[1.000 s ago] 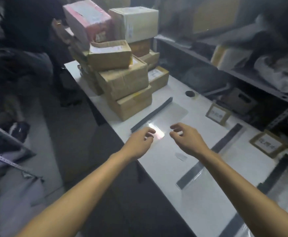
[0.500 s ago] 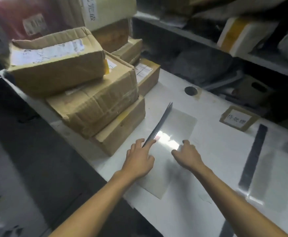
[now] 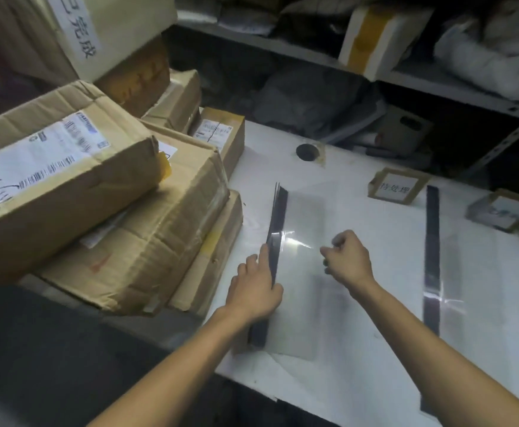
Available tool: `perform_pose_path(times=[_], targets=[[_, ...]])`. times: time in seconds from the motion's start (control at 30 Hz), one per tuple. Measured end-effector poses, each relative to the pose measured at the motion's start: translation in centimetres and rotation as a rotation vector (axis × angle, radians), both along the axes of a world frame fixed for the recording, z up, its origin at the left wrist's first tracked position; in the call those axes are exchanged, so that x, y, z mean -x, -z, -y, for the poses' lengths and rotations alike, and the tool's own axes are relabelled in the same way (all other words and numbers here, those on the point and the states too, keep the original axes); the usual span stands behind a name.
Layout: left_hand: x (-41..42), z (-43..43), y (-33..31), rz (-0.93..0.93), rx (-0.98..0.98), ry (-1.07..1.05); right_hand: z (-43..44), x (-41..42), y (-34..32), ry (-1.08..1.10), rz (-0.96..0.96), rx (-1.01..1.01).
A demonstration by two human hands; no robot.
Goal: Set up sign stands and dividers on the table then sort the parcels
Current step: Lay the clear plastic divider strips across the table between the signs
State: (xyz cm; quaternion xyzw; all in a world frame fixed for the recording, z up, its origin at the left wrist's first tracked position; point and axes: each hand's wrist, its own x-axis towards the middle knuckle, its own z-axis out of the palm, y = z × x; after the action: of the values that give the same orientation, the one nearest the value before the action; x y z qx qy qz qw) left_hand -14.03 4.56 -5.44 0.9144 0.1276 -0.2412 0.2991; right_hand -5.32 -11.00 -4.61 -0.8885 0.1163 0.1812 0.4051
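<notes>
- Just right of the parcel stack (image 3: 135, 229), on the white table (image 3: 375, 349), the divider (image 3: 306, 217) sits with its dark base strip (image 3: 278, 217) running away from us.
- Our left hand (image 3: 255, 288) grips that strip near its middle, index finger (image 3: 264, 254) laid along it.
- Our right hand (image 3: 349, 260), farther from the stack, hovers curled over the clear panel (image 3: 301, 318); whether it pinches anything we cannot tell.
- Standing the divider up, we judge, hinges on the left hand, nearer the strip.
</notes>
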Motion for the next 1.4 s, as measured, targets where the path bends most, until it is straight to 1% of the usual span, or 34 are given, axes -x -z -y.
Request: perform_pose_path(times=[0.03,0.1,0.17,0.23,0.27,0.33,0.4,0.43,0.47,0.5,0.57,0.63,0.73,0.83,0.9,0.97,1.0,1.1,1.2,1.27,1.33,1.37,1.4], targets=[[0.0,-0.1,-0.3,0.023,-0.013,0.005,0.1,0.5,-0.9,0.028,0.036,-0.046],[-0.3,-0.2,-0.8,0.121,-0.018,-0.011,0.6,1.2,-2.5,0.037,0.153,-0.046],[-0.9,0.1,-1.4,0.224,0.089,-0.071,1.8,2.1,-4.2,0.076,0.221,-0.056],[-1.6,0.9,-2.3,0.231,0.29,-0.17,3.4,3.2,-6.1,0.135,0.229,-0.18],[-2.0,1.6,-3.0,0.184,0.412,-0.212,4.3,3.7,-6.9,0.159,0.231,-0.255],[-2.4,3.5,-4.8,0.022,0.752,-0.303,5.9,5.0,-8.6,0.181,0.247,-0.37],[-2.0,5.8,-7.0,-0.11,1.111,-0.432,7.3,6.1,-10.1,0.178,0.278,-0.43],[-1.7,7.0,-7.9,-0.13,1.225,-0.484,8.0,6.6,-10.6,0.18,0.287,-0.462],[-1.5,8.2,-8.6,-0.136,1.295,-0.509,8.7,7.1,-11.2,0.183,0.287,-0.508],[-1.3,9.4,-9.1,-0.128,1.319,-0.513,9.5,7.7,-11.8,0.175,0.279,-0.556],[-1.1,12.0,-10.2,-0.092,1.271,-0.488,11.0,8.8,-12.6,0.132,0.255,-0.629],[-0.9,14.8,-11.1,-0.045,1.179,-0.458,12.5,10.1,-13.1,0.077,0.248,-0.631],[0.3,18.7,-11.0,0.022,1.032,-0.416,14.2,11.6,-13.8,0.049,0.264,-0.594],[2.3,22.6,-10.1,0.079,0.905,-0.405,15.9,13.2,-14.0,0.004,0.223,-0.485],[3.5,24.9,-10.2,0.079,0.939,-0.445,18.1,14.3,-14.2,0.016,0.218,-0.467],[4.4,26.8,-11.2,0.053,1.066,-0.482,21.4,15.2,-14.8,0.052,0.258,-0.475],[4.7,27.6,-11.7,0.053,1.098,-0.458,23.4,15.5,-15.2,0.073,0.281,-0.48],[4.6,30.3,-12.7,0.128,1.014,-0.293,29.0,16.0,-16.4,0.107,0.334,-0.441],[4.2,34.0,-12.7,0.216,0.861,-0.171,33.2,16.3,-17.2,0.161,0.37,-0.421],[4.2,36.5,-12.2,0.372,0.656,-0.025,35.8,16.2,-17.3,0.21,0.391,-0.394],[4.4,39.0,-12.2,0.587,0.435,0.198,38.5,15.9,-17.4,0.246,0.419,-0.313],[4.3,40.3,-12.1,0.671,0.327,0.31,39.8,15.6,-17.3,0.264,0.43,-0.268],[4.1,41.6,-12.0,0.718,0.228,0.415,41.2,15.3,-17.3,0.285,0.436,-0.224]])
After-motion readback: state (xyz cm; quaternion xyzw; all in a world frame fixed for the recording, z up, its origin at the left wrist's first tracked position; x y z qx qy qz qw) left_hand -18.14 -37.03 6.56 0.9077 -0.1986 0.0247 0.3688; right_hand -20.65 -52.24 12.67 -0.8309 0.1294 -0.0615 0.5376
